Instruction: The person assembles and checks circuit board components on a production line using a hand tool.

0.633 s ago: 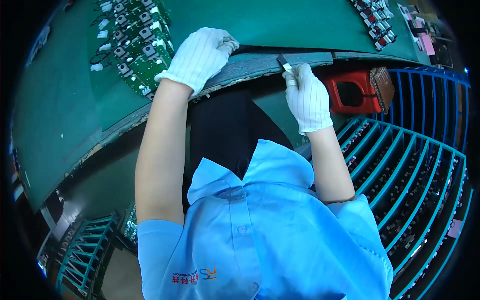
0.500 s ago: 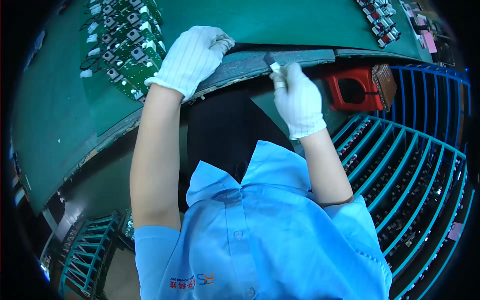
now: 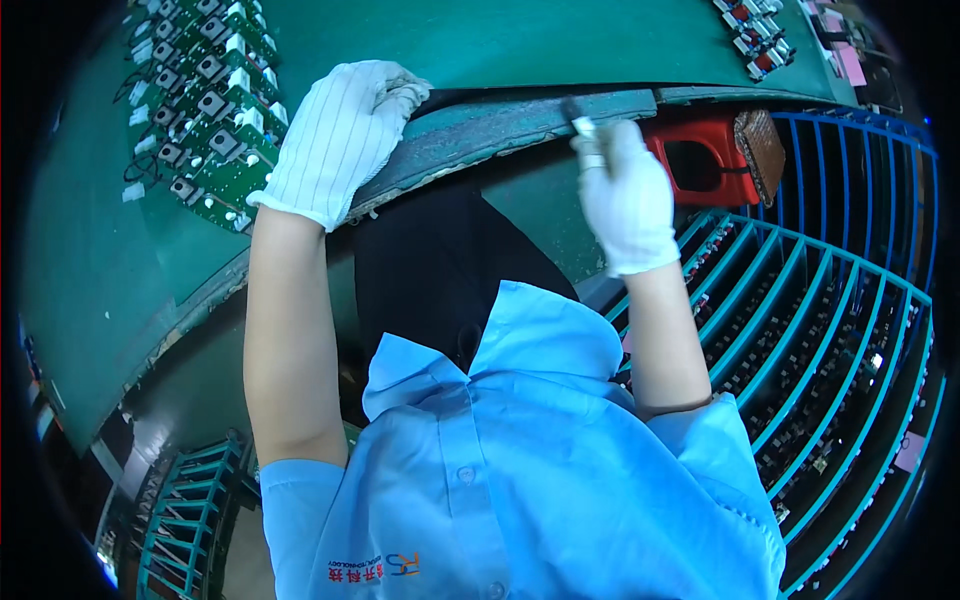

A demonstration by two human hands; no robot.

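My left hand (image 3: 340, 140), in a white striped glove, has its fingers closed on the front edge of the green table mat (image 3: 500, 50). The mat's edge is raised there, with a dark gap beneath it. Below the gap runs the worn grey-green table edge (image 3: 500, 125), bare of the mat. My right hand (image 3: 630, 200), also gloved, is closed round a small brush (image 3: 580, 118) with a dark tip and a pale band. That tip is blurred and lies over the right part of the bare edge; whether it touches cannot be made out.
Several green circuit boards (image 3: 215, 130) with black and white parts stand on the mat at the left. More small assemblies (image 3: 755, 40) line the back right. A red stool (image 3: 725, 165) stands under the table's right end, close to teal racks (image 3: 800, 330) and a blue rack (image 3: 850, 160).
My right hand has moved right along the bare table edge with the brush. My left hand still grips the mat; it and the boards sit farther left in the view.
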